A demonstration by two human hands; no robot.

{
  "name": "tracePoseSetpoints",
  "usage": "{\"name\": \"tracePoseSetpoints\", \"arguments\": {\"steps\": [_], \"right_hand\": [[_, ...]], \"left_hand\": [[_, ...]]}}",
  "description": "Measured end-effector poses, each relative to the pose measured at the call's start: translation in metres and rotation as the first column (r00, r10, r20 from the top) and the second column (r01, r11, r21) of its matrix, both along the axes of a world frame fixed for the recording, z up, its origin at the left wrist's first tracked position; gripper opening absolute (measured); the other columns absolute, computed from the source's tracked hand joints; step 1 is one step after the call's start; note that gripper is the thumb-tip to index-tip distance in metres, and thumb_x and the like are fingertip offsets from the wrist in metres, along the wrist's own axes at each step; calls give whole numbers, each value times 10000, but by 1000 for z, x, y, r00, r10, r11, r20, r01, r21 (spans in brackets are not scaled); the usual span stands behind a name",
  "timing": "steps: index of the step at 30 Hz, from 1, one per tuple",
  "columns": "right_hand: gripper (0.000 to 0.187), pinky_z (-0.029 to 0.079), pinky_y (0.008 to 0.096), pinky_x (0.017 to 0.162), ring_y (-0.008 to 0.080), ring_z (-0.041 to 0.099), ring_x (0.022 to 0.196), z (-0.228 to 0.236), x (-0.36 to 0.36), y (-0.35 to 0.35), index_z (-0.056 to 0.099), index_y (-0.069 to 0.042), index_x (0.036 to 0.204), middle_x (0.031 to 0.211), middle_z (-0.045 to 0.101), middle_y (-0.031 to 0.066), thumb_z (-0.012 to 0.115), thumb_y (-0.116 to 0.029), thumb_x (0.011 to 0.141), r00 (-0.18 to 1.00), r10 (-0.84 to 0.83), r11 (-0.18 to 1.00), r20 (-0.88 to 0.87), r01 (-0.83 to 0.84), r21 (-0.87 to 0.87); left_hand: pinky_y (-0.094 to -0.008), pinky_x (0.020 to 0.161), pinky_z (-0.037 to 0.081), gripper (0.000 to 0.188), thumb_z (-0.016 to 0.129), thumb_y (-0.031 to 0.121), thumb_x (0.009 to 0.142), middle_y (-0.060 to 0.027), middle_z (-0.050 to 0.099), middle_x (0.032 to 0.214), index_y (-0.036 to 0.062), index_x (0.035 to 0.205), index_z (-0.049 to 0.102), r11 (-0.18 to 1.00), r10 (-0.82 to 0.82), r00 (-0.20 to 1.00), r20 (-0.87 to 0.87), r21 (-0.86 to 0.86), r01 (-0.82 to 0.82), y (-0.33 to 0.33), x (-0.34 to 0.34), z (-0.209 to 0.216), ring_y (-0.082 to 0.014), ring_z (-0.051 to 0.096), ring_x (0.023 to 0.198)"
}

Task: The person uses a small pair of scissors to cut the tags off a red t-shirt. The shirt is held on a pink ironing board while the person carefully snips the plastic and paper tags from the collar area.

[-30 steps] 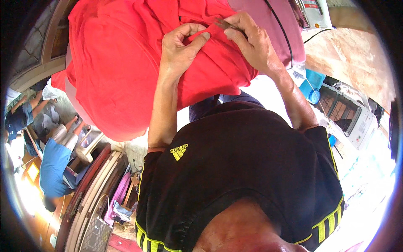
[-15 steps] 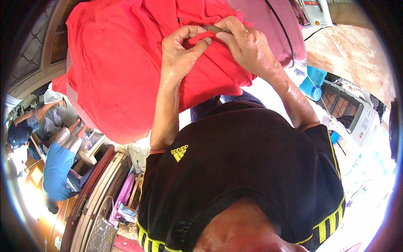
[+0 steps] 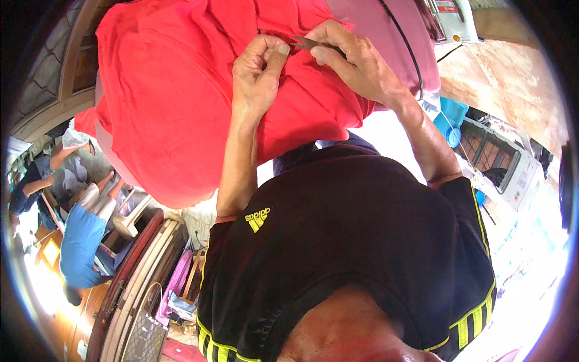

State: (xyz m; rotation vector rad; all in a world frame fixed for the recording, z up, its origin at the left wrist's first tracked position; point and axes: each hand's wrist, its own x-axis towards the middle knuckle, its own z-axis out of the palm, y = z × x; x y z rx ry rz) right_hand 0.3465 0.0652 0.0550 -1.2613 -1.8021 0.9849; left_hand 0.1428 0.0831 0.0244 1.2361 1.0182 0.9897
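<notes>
A large red garment [image 3: 175, 114] lies bunched over a mauve padded surface [image 3: 374, 24] in front of me. My left hand [image 3: 258, 72] pinches a fold of the red cloth between thumb and fingers. My right hand [image 3: 356, 60] is just to its right and grips a small dark metal tool [image 3: 306, 42], like thread snips. The tool's tip points at the pinched fold. Both forearms reach up from my black shirt with yellow trim [image 3: 350, 241].
A black cable [image 3: 405, 45] runs over the mauve surface, with a white machine [image 3: 452, 18] behind it. A blue object [image 3: 449, 117] and a white grilled appliance [image 3: 500, 166] stand at the right. Other people [image 3: 78, 241] sit at the left beside wooden furniture [image 3: 129, 283].
My hands drew close together over the fold half a second ago and have now parted slightly. The garment has barely shifted.
</notes>
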Motion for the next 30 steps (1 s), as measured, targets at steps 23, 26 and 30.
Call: {"name": "tracePoseSetpoints", "arguments": {"steps": [23, 26, 30], "right_hand": [[152, 403, 192, 698, 18, 472, 767, -9, 7, -39, 633, -57, 1084, 878, 581, -55, 675, -120, 952, 927, -171, 970, -333, 100, -220], [154, 421, 200, 632, 17, 501, 713, -8, 2, -41, 644, -49, 1067, 819, 597, -57, 692, -123, 942, 944, -159, 976, -290, 107, -189], [192, 513, 254, 654, 85, 631, 778, -1, -9, -49, 660, -71, 1090, 855, 647, 7, 706, -105, 906, 953, -62, 998, -298, 53, -38]], "left_hand": [[-245, 830, 466, 193, 665, -56, 881, -6, 697, 926, 16, 1047, 735, 984, -116, 970, -215, 105, 141, -14, -31, 48, -81, 585, 854], [-243, 806, 462, 185, 673, -69, 863, -8, 692, 887, 13, 1016, 736, 990, -94, 967, -237, 76, 115, -17, -33, 50, -79, 577, 822], [-246, 768, 466, 130, 717, -53, 828, -21, 679, 845, -2, 948, 720, 981, -61, 957, -283, 158, 109, -29, -43, 60, -95, 588, 798]]}}
